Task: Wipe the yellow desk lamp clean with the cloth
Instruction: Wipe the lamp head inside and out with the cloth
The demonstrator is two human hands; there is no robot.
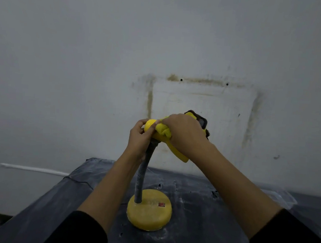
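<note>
The yellow desk lamp [149,214] stands on the dark bench [214,229]. My left grip [138,138] curls round its head, while my right grip [185,131] clutches the cloth [163,133], bunched against the shade.

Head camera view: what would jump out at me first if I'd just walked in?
The yellow desk lamp stands mid-frame on a dark, smeared table, its grey gooseneck curving upward. At the top both hands meet: the left hand grips the lamp's head while the right hand presses a yellow cloth against it. Behind them, a brownish stain traces a rectangle on the pale wall.
</note>
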